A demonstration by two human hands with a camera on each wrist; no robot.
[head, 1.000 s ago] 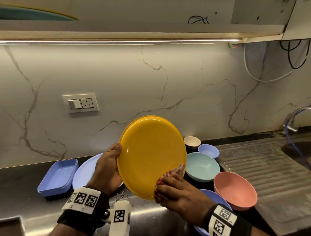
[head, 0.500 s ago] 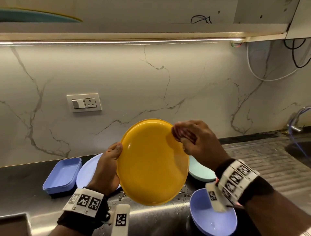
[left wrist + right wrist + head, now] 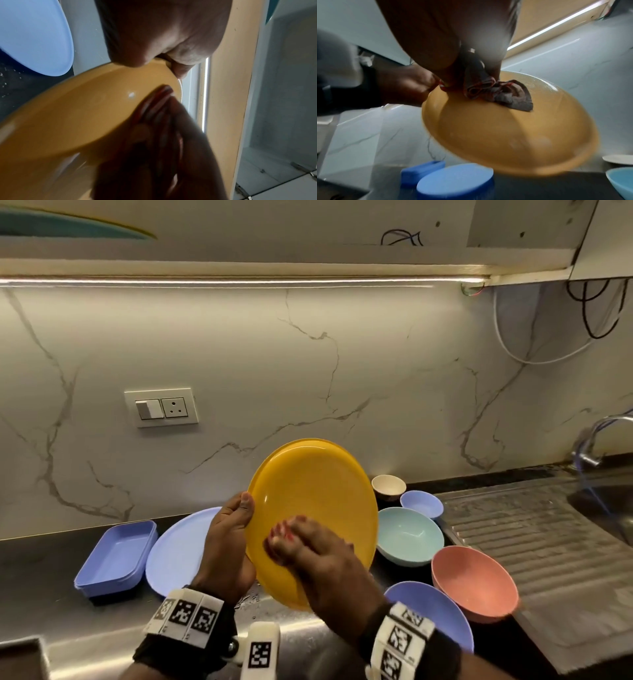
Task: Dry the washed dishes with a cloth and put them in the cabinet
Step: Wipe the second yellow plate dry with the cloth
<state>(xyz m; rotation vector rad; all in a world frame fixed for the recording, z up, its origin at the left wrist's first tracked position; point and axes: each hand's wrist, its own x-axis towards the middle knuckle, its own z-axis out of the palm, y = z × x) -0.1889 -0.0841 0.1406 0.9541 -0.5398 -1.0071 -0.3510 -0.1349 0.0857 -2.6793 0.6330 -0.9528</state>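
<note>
A yellow plate (image 3: pixel 318 501) (image 3: pixel 72 111) (image 3: pixel 505 132) is held tilted on edge above the counter. My left hand (image 3: pixel 229 535) (image 3: pixel 163 40) grips its left rim, thumb on the front face. My right hand (image 3: pixel 308 556) (image 3: pixel 453 40) holds a bunched red-and-grey cloth (image 3: pixel 284 535) (image 3: pixel 159 108) (image 3: pixel 501 94) and presses it against the plate's lower left face. The overhead cabinet's underside (image 3: pixel 239 258) runs across the top of the head view.
On the dark counter lie a blue rectangular tray (image 3: pixel 116 559), a large blue plate (image 3: pixel 174 549), a teal bowl (image 3: pixel 407 534), a pink bowl (image 3: pixel 474 580), a blue bowl (image 3: pixel 435 607), a small blue bowl (image 3: pixel 421 503) and a cream cup (image 3: pixel 388 486). The steel drainboard (image 3: pixel 548 542) and tap (image 3: pixel 596 440) are at right.
My right hand with the cloth swept from the plate's upper right edge down to its lower left face. The left hand kept its grip on the rim.
</note>
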